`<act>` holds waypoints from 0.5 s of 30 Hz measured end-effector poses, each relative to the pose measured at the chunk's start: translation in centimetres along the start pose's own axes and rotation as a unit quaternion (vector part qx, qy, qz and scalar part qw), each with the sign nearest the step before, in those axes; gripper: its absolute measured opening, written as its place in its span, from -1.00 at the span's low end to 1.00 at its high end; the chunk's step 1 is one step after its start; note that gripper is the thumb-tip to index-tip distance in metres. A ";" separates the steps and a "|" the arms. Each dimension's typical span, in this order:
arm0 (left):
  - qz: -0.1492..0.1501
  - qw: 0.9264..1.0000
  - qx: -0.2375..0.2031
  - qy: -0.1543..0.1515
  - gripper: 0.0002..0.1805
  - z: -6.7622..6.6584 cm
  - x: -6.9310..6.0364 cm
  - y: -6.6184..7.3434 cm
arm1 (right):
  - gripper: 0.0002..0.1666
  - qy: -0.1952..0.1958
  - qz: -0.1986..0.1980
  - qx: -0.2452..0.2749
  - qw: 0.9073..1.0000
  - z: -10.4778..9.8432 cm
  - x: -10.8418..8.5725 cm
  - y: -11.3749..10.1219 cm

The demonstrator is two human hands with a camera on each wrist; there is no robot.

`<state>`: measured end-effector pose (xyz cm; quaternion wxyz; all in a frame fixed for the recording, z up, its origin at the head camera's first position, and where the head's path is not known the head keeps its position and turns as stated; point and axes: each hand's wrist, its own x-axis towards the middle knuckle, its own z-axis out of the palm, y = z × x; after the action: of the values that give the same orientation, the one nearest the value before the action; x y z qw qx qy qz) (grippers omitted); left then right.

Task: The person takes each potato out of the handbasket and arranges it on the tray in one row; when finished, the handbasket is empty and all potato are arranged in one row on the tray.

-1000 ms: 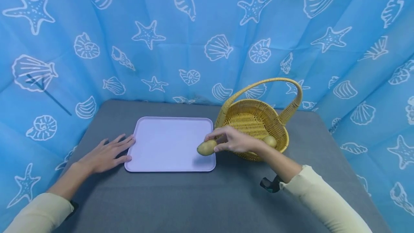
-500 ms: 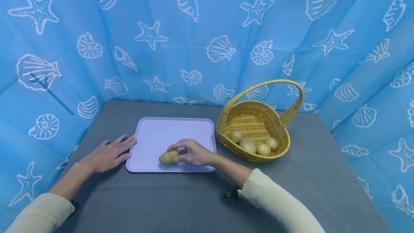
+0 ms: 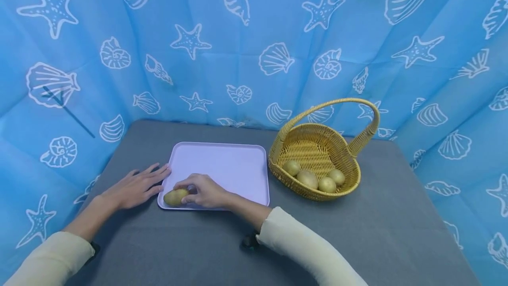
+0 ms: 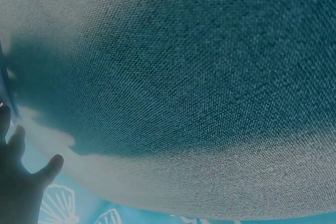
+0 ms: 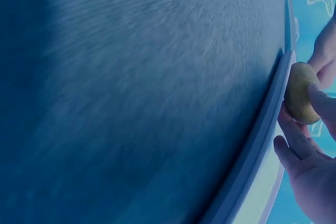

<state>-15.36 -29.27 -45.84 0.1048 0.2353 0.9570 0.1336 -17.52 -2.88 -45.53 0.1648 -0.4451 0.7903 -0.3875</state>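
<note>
In the head view my right hand (image 3: 206, 192) grips a yellow-brown, oval potato (image 3: 173, 198) between thumb and fingers. It holds the potato at the near left corner of a pale lilac tray (image 3: 222, 162). The right wrist view shows the potato (image 5: 302, 93) by the tray's rim (image 5: 257, 166), with the thumb on one side and fingers on the other. My left hand (image 3: 136, 187) lies flat with spread fingers, its fingertips at the tray's left edge. Only part of that hand (image 4: 21, 177) enters the left wrist view.
Right of the tray stands a yellow wicker basket (image 3: 353, 180) with a tall arched handle. Several round, yellow-brown potatoes (image 3: 307, 179) lie along its near side. A grey cloth (image 3: 357, 237) covers the table. Behind hangs a blue curtain (image 3: 246, 25) with white sea-shell drawings.
My right hand has carried the potato left from beside the basket, across the tray, to its near left corner. The basket's potatoes came into full view. My left hand stayed at the tray's edge.
</note>
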 end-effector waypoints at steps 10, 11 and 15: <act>-0.002 1.000 -0.005 0.000 -0.35 0.0 0.0 0.2 | -0.62 0.024 0.070 -0.091 0.993 1.6 1.5 -0.9; -0.002 1.000 -0.006 0.001 -0.35 0.0 0.0 0.2 | -0.61 0.021 0.070 -0.094 0.993 1.6 1.4 -1.0; 0.000 1.000 -0.001 0.004 -0.35 0.0 0.0 0.1 | -0.51 -0.001 0.061 -0.087 0.994 1.1 1.0 -1.2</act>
<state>-15.32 -29.17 -45.80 0.1014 0.2347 0.9573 0.1351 -16.65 -4.60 -45.25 0.1496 -0.4090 0.8467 -0.3057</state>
